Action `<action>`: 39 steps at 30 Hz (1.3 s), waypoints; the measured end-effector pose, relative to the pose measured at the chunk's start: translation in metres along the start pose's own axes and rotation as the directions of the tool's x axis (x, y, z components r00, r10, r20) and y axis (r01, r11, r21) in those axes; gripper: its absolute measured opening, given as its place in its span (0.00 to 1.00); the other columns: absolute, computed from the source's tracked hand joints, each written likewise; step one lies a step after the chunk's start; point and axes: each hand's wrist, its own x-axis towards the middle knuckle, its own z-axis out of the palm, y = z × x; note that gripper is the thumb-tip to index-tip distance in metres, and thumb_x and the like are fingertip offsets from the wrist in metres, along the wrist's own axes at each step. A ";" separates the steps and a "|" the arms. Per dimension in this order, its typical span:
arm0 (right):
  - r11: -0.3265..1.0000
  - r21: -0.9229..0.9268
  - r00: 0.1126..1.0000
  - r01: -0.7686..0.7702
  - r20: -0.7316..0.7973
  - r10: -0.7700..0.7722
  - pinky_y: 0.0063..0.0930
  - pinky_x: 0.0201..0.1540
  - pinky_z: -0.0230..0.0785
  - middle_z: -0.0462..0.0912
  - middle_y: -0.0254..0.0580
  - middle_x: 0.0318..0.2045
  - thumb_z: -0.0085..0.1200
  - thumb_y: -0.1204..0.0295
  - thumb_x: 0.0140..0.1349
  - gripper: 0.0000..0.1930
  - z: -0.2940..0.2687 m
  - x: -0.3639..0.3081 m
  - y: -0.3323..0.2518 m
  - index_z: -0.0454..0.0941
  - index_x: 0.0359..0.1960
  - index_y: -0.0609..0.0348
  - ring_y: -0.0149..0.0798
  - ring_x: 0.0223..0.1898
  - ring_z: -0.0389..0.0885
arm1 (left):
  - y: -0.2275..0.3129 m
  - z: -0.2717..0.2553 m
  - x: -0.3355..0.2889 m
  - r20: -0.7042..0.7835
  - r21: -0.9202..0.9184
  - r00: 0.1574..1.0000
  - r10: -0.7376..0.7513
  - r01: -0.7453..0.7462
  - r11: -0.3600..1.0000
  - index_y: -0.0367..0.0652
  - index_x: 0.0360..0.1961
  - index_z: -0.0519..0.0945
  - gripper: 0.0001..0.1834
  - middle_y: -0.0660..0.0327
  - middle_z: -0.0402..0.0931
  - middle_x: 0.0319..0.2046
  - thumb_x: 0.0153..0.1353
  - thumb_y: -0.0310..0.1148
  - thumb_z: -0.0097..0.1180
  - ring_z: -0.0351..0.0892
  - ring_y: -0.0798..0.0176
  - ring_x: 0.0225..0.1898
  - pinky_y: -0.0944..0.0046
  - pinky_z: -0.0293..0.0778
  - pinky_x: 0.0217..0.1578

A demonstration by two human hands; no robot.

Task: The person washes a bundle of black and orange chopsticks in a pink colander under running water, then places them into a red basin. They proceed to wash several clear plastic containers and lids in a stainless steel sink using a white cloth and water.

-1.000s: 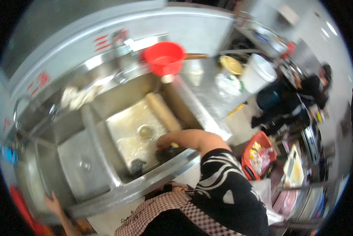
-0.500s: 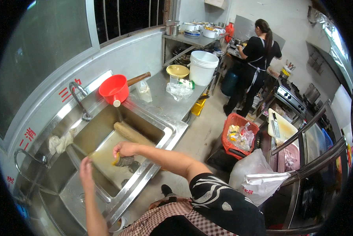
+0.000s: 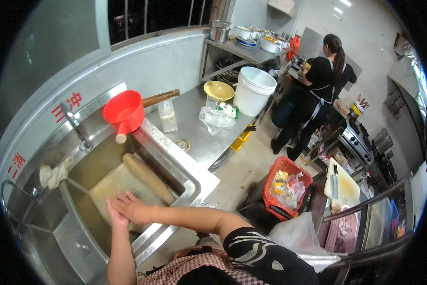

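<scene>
My left hand (image 3: 115,213) and my right hand (image 3: 133,208) are together above the sink basin (image 3: 80,209). The right one lies across the left with its fingers stretched out. No object shows in either hand, though the space between the palms is hidden. Below them is shallow cloudy water. A long tan cylindrical thing (image 3: 148,178) lies in the basin along its right side. Part of a dark thing (image 3: 134,235) shows beside my left wrist, mostly covered by my arms.
A red dipper (image 3: 124,110) with a wooden handle rests at the sink's back corner. Right of it stand a white carton (image 3: 167,116), yellow bowl (image 3: 218,90) and white buckets (image 3: 254,91). An orange-red bin (image 3: 275,204) is on my right. Another person (image 3: 325,90) stands farther back.
My right hand has let go of the dark, yellow-edged scrubbing pad and moved left onto my left hand. The view has shifted, and the dipper's handle end now points down toward the basin.
</scene>
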 end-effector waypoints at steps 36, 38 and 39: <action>0.966 0.194 0.985 0.173 -0.009 -0.175 0.36 0.45 0.62 0.82 0.43 0.25 0.54 0.60 0.44 0.15 -0.085 -0.128 0.131 0.82 0.24 0.59 0.46 0.31 0.78 | -0.113 0.009 0.052 -0.361 0.931 0.932 -0.032 0.359 -0.063 0.41 0.30 0.74 0.23 0.62 0.73 0.19 0.65 0.52 0.41 0.71 0.65 0.21 0.63 0.66 0.20; 0.971 0.207 0.988 0.120 0.067 -0.136 0.36 0.45 0.62 0.82 0.42 0.26 0.54 0.61 0.44 0.14 -0.080 -0.123 0.133 0.83 0.25 0.58 0.45 0.32 0.78 | -0.114 0.015 0.055 -0.344 0.937 0.938 -0.042 0.340 -0.085 0.41 0.31 0.75 0.23 0.62 0.73 0.20 0.65 0.52 0.41 0.72 0.65 0.22 0.63 0.67 0.22; 0.974 0.183 0.986 0.133 0.072 -0.148 0.36 0.45 0.62 0.82 0.42 0.27 0.54 0.61 0.44 0.14 -0.081 -0.123 0.134 0.83 0.26 0.58 0.45 0.32 0.78 | -0.114 0.018 0.059 -0.331 0.941 0.942 -0.055 0.325 -0.094 0.41 0.32 0.75 0.23 0.61 0.74 0.21 0.65 0.52 0.41 0.72 0.65 0.22 0.63 0.67 0.22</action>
